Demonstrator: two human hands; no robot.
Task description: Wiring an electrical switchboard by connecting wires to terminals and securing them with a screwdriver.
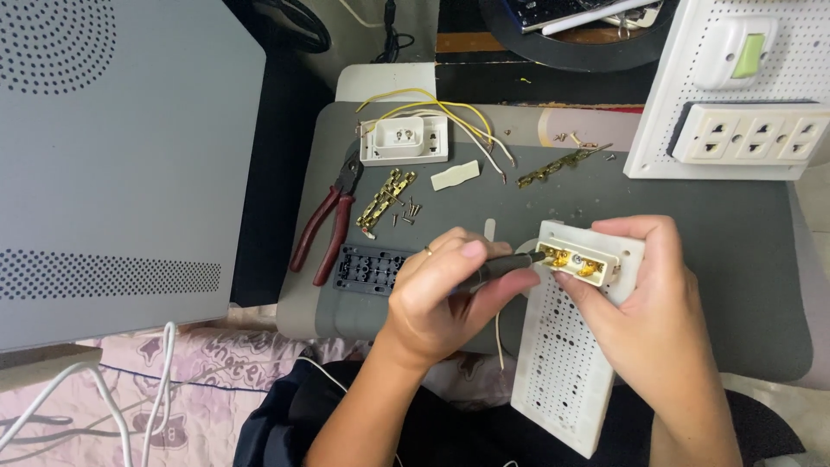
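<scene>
My left hand point(441, 290) grips a dark screwdriver point(501, 266), whose tip touches a brass terminal on the back of a cream socket module point(577, 259). My right hand point(644, 298) holds that module against the top of a white perforated board point(562, 372), fingers wrapped around its right side. A thin white wire hangs below the module. A ring shows on a left finger.
On the grey mat point(743, 251) lie red-handled pliers point(333, 220), a black plastic insert point(370, 268), brass contact strips point(386, 199) with loose screws, a white socket part point(404, 140) with yellow and white wires, and another perforated board with sockets point(748, 130). A grey case point(112, 164) stands left.
</scene>
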